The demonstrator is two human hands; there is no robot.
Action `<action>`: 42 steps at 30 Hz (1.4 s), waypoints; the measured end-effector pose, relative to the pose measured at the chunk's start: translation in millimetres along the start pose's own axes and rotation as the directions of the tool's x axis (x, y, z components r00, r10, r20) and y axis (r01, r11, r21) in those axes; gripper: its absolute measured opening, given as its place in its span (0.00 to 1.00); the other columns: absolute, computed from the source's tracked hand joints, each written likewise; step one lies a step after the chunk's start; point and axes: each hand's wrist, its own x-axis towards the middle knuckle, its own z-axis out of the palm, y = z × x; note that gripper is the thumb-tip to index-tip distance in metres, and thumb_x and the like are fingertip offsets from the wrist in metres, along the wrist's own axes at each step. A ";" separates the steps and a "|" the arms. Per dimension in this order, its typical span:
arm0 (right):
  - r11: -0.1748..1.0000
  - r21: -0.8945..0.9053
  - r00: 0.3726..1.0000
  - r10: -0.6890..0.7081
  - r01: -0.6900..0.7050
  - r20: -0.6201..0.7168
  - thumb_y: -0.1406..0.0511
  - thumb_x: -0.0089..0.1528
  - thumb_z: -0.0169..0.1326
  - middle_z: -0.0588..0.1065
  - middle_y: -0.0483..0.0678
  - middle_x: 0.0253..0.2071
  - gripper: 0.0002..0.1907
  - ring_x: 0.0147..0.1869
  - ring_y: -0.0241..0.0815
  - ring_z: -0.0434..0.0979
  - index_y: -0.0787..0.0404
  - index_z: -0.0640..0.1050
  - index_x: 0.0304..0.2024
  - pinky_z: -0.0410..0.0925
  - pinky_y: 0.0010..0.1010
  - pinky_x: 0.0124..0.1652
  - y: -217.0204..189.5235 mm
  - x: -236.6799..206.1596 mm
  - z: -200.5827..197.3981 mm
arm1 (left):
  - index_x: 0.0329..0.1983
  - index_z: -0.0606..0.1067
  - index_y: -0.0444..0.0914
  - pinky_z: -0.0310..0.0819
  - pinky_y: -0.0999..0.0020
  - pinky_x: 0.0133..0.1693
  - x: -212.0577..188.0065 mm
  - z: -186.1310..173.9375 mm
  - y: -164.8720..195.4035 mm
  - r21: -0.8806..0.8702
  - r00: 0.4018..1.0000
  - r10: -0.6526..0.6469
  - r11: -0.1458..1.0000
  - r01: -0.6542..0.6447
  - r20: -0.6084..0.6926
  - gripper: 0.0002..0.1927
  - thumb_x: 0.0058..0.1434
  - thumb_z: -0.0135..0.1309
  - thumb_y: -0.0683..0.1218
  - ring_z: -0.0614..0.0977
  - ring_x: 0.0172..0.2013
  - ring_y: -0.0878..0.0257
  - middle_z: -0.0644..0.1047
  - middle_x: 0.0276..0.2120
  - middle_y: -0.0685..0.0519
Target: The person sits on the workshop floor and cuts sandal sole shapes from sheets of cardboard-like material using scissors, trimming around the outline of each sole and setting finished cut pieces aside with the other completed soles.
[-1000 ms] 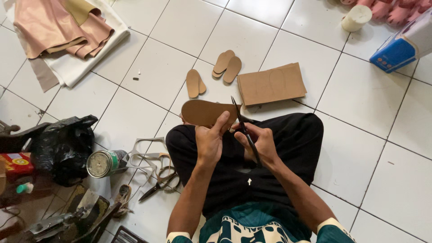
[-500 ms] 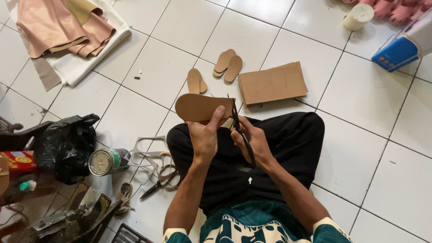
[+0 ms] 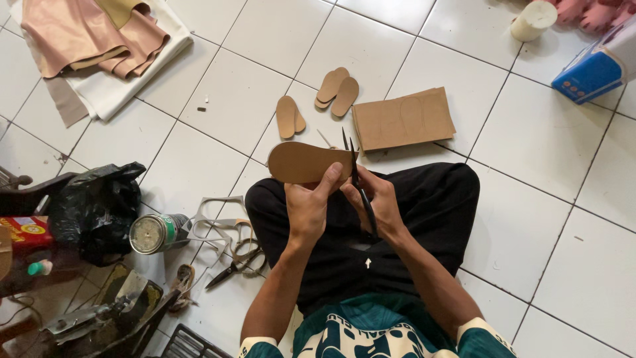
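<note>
Over the lap, left hand [image 3: 310,209] grips a cardboard sole [image 3: 306,162], right hand [image 3: 374,199] grips scissors [image 3: 358,182], cut soles [image 3: 318,99] beyond.

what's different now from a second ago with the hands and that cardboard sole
The left hand has turned the cardboard sole so its long end points further left, and the scissors in the right hand now sit at its right end, blades more upright. Both grips stayed as they were. The cut soles and cardboard sheet on the floor have not moved.

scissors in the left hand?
No, the right hand works the scissors; the left hand holds the brown sole cutout.
</note>
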 end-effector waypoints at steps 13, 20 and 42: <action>1.000 0.006 1.000 0.020 -0.020 0.012 0.43 0.63 0.56 0.67 0.35 0.19 0.33 0.19 0.25 0.61 0.64 0.81 0.53 0.54 0.21 0.20 1.6 -7.8 -8.3 | 0.46 0.77 0.27 0.86 0.65 0.46 2.4 -8.1 16.9 0.159 0.994 -0.055 0.987 0.040 0.090 0.10 0.64 0.61 0.38 0.85 0.42 0.61 0.81 0.42 0.47; 1.000 0.012 0.999 0.026 -0.027 0.020 0.47 0.64 0.58 0.65 0.34 0.19 0.31 0.20 0.24 0.60 0.64 0.80 0.56 0.53 0.21 0.21 0.7 -8.6 -11.0 | 0.46 0.75 0.26 0.87 0.63 0.46 8.2 -9.7 27.9 0.172 0.984 -0.063 0.984 0.034 0.166 0.11 0.63 0.60 0.37 0.86 0.41 0.58 0.81 0.41 0.44; 0.998 -0.070 0.992 0.000 0.008 0.124 0.50 0.65 0.58 0.67 0.34 0.16 0.23 0.18 0.24 0.66 0.61 0.81 0.52 0.57 0.21 0.19 -12.4 -10.9 -19.9 | 0.43 0.79 0.27 0.87 0.67 0.41 22.8 -20.2 56.6 0.521 0.953 -0.144 0.853 -0.016 0.265 0.15 0.61 0.63 0.45 0.87 0.37 0.62 0.84 0.36 0.44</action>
